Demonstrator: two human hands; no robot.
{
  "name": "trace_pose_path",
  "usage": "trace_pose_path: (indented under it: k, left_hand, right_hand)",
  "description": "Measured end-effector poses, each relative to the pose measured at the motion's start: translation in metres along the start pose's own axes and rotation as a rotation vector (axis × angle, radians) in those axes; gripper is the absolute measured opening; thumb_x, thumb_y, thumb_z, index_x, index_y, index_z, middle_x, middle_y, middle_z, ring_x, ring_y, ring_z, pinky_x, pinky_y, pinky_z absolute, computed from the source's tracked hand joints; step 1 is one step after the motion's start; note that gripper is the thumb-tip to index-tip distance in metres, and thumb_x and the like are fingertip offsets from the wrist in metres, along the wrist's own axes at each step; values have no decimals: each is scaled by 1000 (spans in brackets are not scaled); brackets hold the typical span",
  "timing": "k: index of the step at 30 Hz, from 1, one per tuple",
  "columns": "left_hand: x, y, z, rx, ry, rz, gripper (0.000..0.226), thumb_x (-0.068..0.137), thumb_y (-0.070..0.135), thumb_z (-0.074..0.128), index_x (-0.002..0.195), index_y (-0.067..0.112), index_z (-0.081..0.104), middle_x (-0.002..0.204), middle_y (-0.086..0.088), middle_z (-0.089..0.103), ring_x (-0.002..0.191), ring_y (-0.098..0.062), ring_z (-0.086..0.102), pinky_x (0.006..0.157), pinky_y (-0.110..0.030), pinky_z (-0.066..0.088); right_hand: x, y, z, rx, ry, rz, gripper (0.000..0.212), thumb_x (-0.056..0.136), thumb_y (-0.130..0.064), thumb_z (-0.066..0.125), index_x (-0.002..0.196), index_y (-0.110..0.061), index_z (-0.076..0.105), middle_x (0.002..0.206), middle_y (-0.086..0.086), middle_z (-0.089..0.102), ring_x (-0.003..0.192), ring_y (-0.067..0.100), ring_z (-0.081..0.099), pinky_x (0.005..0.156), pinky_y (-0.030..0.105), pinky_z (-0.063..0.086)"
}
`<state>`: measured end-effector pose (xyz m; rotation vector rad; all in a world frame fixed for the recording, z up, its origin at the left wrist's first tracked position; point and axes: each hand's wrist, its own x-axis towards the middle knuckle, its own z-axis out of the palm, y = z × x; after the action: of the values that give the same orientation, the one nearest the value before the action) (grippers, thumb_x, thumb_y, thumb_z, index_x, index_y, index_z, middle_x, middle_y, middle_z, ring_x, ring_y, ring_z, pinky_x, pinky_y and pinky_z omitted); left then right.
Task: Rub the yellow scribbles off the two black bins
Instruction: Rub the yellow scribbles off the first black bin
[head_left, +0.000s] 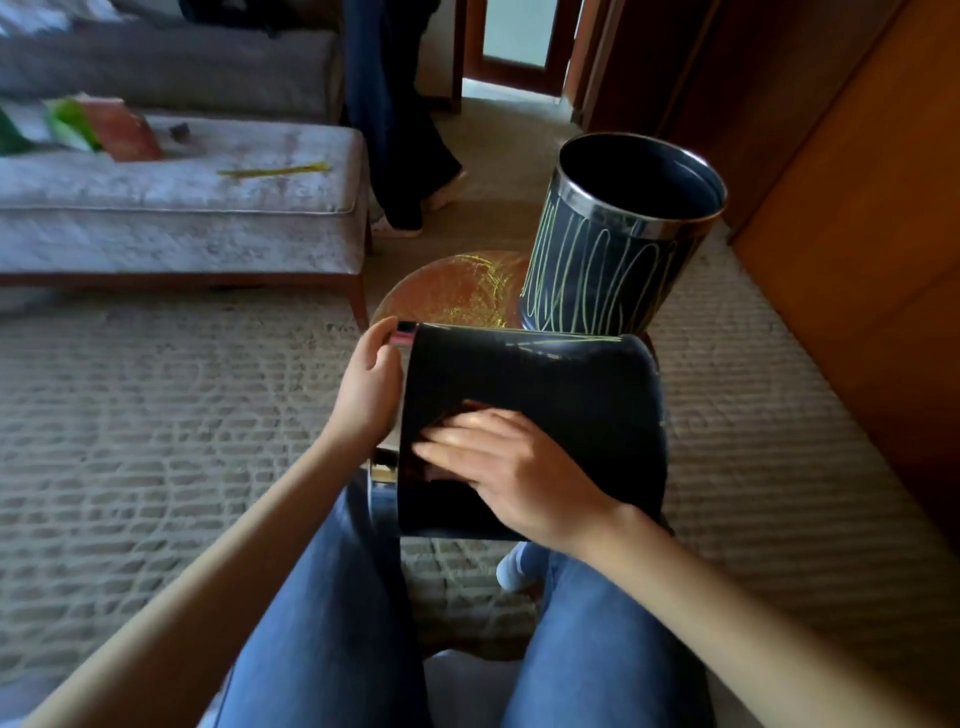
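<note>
A black bin (561, 384) lies on its side across my knees, its chrome rim to the left. My left hand (369, 384) grips that rim. My right hand (498, 467) presses flat on a dark cloth (467, 410) against the bin's side, fingers straight. Only a thin yellow line shows along this bin's far edge. A second black bin (597, 275) stands upright behind it, its side covered in yellow scribbles.
A small round wooden table (447, 291) with yellow scribbles on top holds the upright bin. A grey upholstered bench (182, 208) with a yellow strip and papers stands at left. Another person's legs (400, 130) are beyond it. A wooden wall (857, 234) runs along the right.
</note>
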<state>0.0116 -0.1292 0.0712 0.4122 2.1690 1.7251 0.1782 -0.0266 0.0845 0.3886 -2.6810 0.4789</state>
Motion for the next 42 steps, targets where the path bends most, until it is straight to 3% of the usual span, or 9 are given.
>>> trace_pose_path:
  k: [3, 5, 13, 18, 22, 26, 32, 40, 42]
  left_hand:
    - [18, 13, 1, -16, -20, -201, 26, 91, 25, 46, 89, 11, 67, 90, -10, 65, 88, -24, 59, 80, -36, 46]
    - [26, 10, -1, -102, -56, -319, 32, 84, 41, 58, 86, 10, 68, 86, -12, 58, 76, -26, 51, 69, -41, 40]
    - [28, 8, 5, -205, 22, -241, 35, 91, 42, 63, 95, 10, 74, 87, -9, 74, 77, -21, 67, 78, -37, 55]
    - [31, 7, 12, -193, 56, -171, 32, 96, 39, 59, 95, 10, 73, 70, 5, 67, 55, -1, 60, 56, -21, 47]
    - [32, 5, 12, -178, 50, -174, 34, 98, 37, 57, 96, 6, 72, 67, 3, 66, 47, 3, 58, 47, -15, 45]
    - [29, 5, 11, -141, 19, -144, 36, 99, 38, 53, 96, 8, 72, 72, 2, 71, 66, -8, 65, 62, -22, 52]
    - [33, 8, 12, -6, -33, -45, 45, 92, 37, 41, 128, 15, 57, 113, 0, 65, 110, -26, 62, 97, -38, 48]
    - [29, 15, 18, 100, 36, 20, 49, 103, 16, 34, 152, 20, 35, 131, 6, 52, 83, 23, 51, 69, -1, 36]
    - [26, 14, 18, 146, 37, 19, 49, 104, 16, 32, 152, 20, 35, 140, 4, 51, 98, 17, 50, 76, -4, 34]
  right_hand:
    - [-11, 5, -38, 160, 96, 223, 35, 94, -7, 60, 129, -13, 64, 128, 0, 67, 119, 13, 61, 106, 30, 44]
    - [-13, 13, -67, 188, 171, 389, 30, 96, -13, 59, 125, -13, 67, 124, -3, 68, 117, 8, 61, 106, 24, 43]
    - [-24, 62, -138, 234, 204, 885, 21, 100, -19, 54, 105, -16, 74, 104, -2, 73, 104, 14, 65, 82, 19, 49]
    - [-24, 57, -161, -380, 346, 767, 15, 95, -18, 56, 98, -11, 70, 80, 7, 70, 71, 26, 64, 61, 36, 52]
    - [-12, 40, -126, -392, 383, 694, 4, 91, -18, 61, 90, -14, 62, 63, 5, 63, 50, 24, 52, 50, 28, 37]
    - [-19, 53, -54, -423, 191, 619, 30, 89, -44, 58, 93, -16, 68, 88, 5, 62, 81, 29, 61, 68, 39, 51]
    - [-63, 69, -20, -647, 272, 609, 62, 101, -54, 41, 145, -11, 45, 143, 19, 47, 134, 36, 44, 110, 55, 32]
    - [-55, 82, -24, -540, 631, 633, 25, 92, -35, 65, 91, -11, 71, 95, 8, 65, 87, 32, 59, 81, 41, 41]
    - [-43, 84, -25, -499, 671, 622, 22, 94, -29, 64, 86, -10, 72, 89, 6, 66, 83, 31, 60, 80, 40, 41]
